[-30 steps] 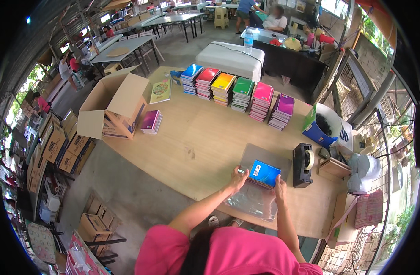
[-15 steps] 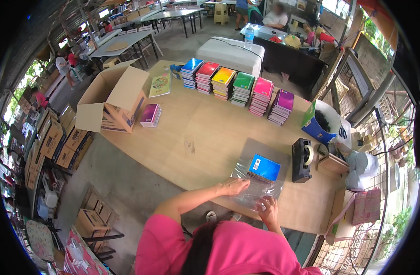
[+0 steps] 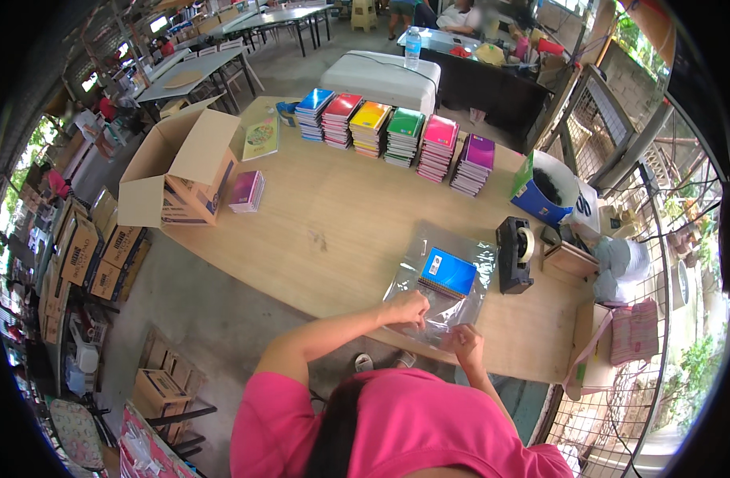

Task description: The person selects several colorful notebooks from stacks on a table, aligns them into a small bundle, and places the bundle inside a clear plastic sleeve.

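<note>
Beside the tape dispenser [image 3: 514, 253], left hand [image 3: 407, 309] and right hand [image 3: 464, 341], apart, apparently pinch the clear bag [image 3: 438, 287]; blue notebook [image 3: 448, 272] may snag the slippery film.

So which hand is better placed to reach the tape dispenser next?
Probably the right hand. It sits at the near edge of the clear plastic bag on the side where the black tape dispenser stands. The left hand lies farther from it, pressing the bag beside the blue notebook.

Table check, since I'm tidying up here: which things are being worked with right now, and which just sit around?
In use: clear plastic bag, blue notebook inside it, left hand and right hand at the bag's near edge.

Lying about: notebook stacks, cardboard box, tape dispenser, purple notebooks.
</note>
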### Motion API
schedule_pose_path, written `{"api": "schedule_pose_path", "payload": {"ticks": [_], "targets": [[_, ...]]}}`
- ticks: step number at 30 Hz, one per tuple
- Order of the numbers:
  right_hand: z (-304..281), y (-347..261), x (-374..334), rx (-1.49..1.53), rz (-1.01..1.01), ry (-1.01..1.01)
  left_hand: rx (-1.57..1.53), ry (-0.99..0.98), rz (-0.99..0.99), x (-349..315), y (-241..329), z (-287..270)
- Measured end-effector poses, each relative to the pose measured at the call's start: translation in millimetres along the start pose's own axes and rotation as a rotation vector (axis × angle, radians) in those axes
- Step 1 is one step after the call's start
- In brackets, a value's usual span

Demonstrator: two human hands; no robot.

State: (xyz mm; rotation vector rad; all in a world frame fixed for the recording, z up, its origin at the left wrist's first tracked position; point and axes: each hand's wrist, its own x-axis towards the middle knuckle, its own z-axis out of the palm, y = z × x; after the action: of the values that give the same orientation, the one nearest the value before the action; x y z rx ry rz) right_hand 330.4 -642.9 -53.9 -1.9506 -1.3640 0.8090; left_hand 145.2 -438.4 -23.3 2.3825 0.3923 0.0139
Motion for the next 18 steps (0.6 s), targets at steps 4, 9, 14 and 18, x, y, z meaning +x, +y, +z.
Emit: {"api": "schedule_pose_path", "payload": {"ticks": [4,9,14,18], "targets": [[-9.0,-70.7,-17.5,-0.400,-0.374,0.309,-0.168,0.079,-0.014,-3.1,-25.0,9.2],[13.4,-58.9,-35.7,-0.631,-0.382,-0.103,-0.171,0.076,-0.103,1.8,11.1,-17.8],[10.4,-70.2,-20.7,-0.369,-0.053,-0.340,0.035,0.201,0.063,2.3,40.2,-27.4],[-17.7,-148.3,18.6,-0.570,-0.446,0.411,0.335,0.200,0.144,-18.5,36.9,-24.2]]}}
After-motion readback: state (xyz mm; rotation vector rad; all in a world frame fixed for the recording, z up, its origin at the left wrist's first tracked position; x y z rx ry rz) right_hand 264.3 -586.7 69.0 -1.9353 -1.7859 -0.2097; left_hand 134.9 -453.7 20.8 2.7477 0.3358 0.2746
